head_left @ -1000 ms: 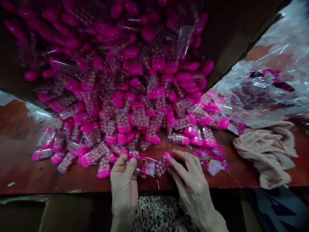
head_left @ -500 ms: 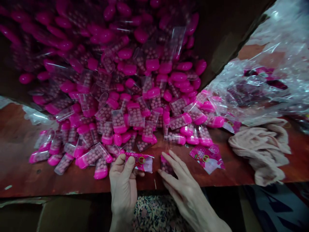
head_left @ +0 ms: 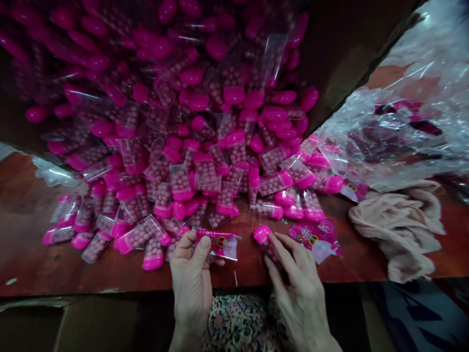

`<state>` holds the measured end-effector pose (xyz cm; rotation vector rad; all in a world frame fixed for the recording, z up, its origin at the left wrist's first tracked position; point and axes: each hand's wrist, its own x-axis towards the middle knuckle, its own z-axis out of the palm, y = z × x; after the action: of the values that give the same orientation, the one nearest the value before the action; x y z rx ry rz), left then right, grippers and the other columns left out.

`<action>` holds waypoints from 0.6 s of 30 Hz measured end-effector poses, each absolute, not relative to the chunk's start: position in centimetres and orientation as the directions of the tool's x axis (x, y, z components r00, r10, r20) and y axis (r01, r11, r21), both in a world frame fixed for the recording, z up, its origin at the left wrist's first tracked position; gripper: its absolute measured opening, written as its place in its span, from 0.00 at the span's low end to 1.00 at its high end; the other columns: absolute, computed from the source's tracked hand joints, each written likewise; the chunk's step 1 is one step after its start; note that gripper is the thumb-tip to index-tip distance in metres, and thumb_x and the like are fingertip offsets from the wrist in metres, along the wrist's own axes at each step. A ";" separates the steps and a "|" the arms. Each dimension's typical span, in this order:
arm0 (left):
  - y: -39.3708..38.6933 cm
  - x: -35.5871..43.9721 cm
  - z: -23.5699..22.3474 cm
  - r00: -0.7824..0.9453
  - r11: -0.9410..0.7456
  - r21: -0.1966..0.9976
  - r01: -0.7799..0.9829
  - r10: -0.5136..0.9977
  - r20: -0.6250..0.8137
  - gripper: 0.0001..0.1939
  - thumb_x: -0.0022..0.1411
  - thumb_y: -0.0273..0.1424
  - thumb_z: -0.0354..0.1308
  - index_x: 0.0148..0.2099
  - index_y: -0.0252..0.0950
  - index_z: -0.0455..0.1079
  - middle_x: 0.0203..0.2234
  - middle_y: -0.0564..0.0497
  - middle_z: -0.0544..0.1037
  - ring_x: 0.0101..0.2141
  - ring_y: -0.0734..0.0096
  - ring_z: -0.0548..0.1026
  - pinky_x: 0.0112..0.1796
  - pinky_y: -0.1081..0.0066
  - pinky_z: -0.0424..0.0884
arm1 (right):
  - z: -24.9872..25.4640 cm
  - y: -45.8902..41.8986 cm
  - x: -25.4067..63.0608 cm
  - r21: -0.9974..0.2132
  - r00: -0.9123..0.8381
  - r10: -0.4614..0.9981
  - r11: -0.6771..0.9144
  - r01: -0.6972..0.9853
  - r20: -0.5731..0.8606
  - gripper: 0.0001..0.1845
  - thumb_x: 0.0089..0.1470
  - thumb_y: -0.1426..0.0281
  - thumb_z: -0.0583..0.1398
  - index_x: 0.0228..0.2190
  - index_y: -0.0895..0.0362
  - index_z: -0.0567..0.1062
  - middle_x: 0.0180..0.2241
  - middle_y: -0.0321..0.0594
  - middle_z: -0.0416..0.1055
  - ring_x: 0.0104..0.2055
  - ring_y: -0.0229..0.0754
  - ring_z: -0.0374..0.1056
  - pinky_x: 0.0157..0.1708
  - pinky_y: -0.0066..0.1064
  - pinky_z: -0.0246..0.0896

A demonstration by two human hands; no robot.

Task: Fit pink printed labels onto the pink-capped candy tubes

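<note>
Pink sleeve (head_left: 227,247): left grip (head_left: 192,276) pinching its end, right grip (head_left: 299,274) holding a container (head_left: 264,238).
The light sleeve is likely creasing easily; container sides are probably offering stiffer hold.

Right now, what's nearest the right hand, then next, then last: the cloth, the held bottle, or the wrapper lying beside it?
1. Held bottle, in the right hand.
2. Wrapper, just right of it.
3. Cloth, farther right.

The container heap (head_left: 198,176) lies partly in a box (head_left: 346,63), partly on the table (head_left: 351,269). Right of it lie plastic film (head_left: 399,137) and a cloth (head_left: 399,220); before it, the left hand (head_left: 192,276) holds a wrapper (head_left: 223,246), the right hand (head_left: 298,278) a single container (head_left: 264,238).
</note>
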<state>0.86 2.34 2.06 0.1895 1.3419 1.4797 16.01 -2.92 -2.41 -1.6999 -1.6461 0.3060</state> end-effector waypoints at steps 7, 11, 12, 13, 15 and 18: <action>2.4 1.5 1.9 -0.358 0.221 0.794 -0.566 0.802 -0.479 0.16 0.37 0.30 0.73 0.27 0.33 0.70 0.18 0.57 0.77 0.16 0.79 0.72 0.16 0.81 0.70 | 0.4 -3.2 15.3 -0.763 0.277 0.906 0.074 0.642 0.321 0.21 0.55 0.74 0.59 0.52 0.52 0.69 0.46 0.44 0.66 0.46 0.45 0.66 0.41 0.39 0.68; 2.4 1.9 1.7 -0.332 0.227 0.798 -0.558 0.821 -0.465 0.14 0.41 0.31 0.72 0.28 0.34 0.70 0.19 0.56 0.77 0.17 0.78 0.73 0.17 0.80 0.71 | 1.1 -3.2 14.3 -0.722 0.265 0.876 0.126 0.680 0.402 0.25 0.54 0.77 0.59 0.53 0.50 0.67 0.46 0.43 0.66 0.46 0.46 0.65 0.41 0.39 0.68; 2.4 2.0 1.6 -0.327 0.229 0.798 -0.557 0.823 -0.464 0.14 0.41 0.30 0.71 0.28 0.34 0.70 0.19 0.56 0.77 0.17 0.78 0.73 0.18 0.80 0.71 | 1.0 -3.2 14.2 -0.714 0.249 0.874 0.146 0.685 0.418 0.26 0.54 0.78 0.59 0.54 0.50 0.67 0.46 0.43 0.66 0.46 0.46 0.65 0.41 0.39 0.68; 2.4 2.1 1.6 -0.323 0.231 0.798 -0.556 0.825 -0.464 0.13 0.42 0.30 0.71 0.29 0.34 0.70 0.19 0.56 0.77 0.17 0.79 0.73 0.18 0.80 0.71 | 1.0 -3.2 14.2 -0.709 0.230 0.875 0.165 0.686 0.427 0.27 0.54 0.78 0.59 0.54 0.50 0.67 0.47 0.43 0.66 0.46 0.46 0.65 0.41 0.39 0.68; 2.3 2.2 1.6 -0.314 0.237 0.799 -0.552 0.829 -0.463 0.13 0.43 0.30 0.71 0.29 0.34 0.70 0.20 0.56 0.77 0.17 0.79 0.72 0.18 0.81 0.71 | 0.8 -3.3 14.2 -0.710 0.204 0.880 0.189 0.679 0.430 0.27 0.53 0.79 0.59 0.54 0.51 0.66 0.47 0.43 0.65 0.47 0.46 0.65 0.42 0.39 0.67; 2.3 2.3 1.5 -0.307 0.241 0.798 -0.553 0.831 -0.464 0.14 0.42 0.31 0.71 0.29 0.34 0.69 0.19 0.56 0.77 0.16 0.80 0.72 0.18 0.81 0.71 | 0.7 -3.4 14.4 -0.722 0.193 0.886 0.199 0.662 0.421 0.27 0.53 0.79 0.59 0.53 0.51 0.67 0.46 0.43 0.66 0.47 0.46 0.65 0.43 0.40 0.66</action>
<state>2.26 2.30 1.48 0.3016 1.2636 1.4115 14.43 -3.39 0.66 -1.5293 -1.5351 0.3007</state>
